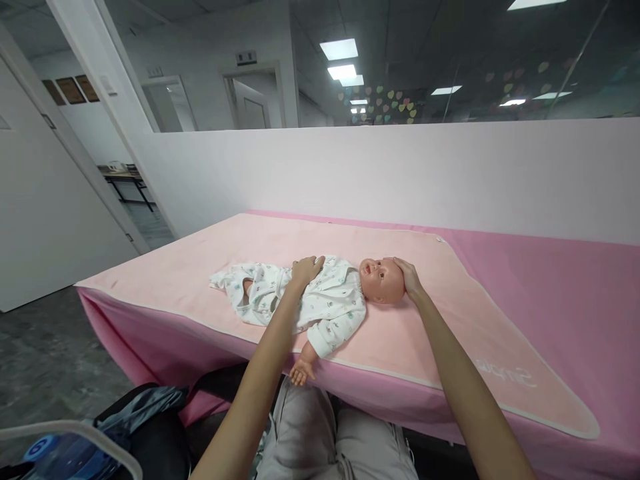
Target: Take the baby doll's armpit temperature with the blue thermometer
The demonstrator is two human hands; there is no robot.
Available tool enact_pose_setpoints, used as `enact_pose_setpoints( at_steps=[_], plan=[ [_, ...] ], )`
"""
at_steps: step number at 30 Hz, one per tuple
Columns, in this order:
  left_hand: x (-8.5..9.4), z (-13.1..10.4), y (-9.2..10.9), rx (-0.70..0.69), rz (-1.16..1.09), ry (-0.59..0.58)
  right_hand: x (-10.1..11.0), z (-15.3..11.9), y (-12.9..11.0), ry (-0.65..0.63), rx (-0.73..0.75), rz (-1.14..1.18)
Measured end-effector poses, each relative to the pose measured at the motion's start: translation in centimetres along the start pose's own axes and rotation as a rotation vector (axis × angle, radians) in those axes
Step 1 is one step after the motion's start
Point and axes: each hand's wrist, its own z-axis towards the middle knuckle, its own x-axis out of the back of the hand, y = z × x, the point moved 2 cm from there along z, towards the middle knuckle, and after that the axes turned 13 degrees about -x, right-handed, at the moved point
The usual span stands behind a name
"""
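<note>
A baby doll (340,293) in a white patterned outfit lies on its back on a peach mat (400,347), its head toward the right. My left hand (307,270) rests on the doll's belly, fingers laid over the cloth. Against the crown of the bald doll head (381,281), my right hand (409,277) lies with its fingers stretched along the top. One doll arm (304,365) hangs past the mat's near edge, its palm showing. The outfit's legs (245,287) stretch to the left, partly folded, with a bit of doll leg visible through an opening.
A pink cloth (565,293) covers the table under the mat. Behind it runs a white wall (380,177) with a window above. On the left stand a door (50,180) and a black chair (155,440) with a blue water bottle (65,457). My knees are at the table's near edge.
</note>
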Motion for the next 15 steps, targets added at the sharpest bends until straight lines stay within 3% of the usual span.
enact_pose_setpoints(
  at_steps=[15],
  plan=[
    [-0.11,0.09,-0.11,-0.012,-0.013,0.014,-0.07,-0.09,-0.09,0.003,0.021,-0.022]
  ],
)
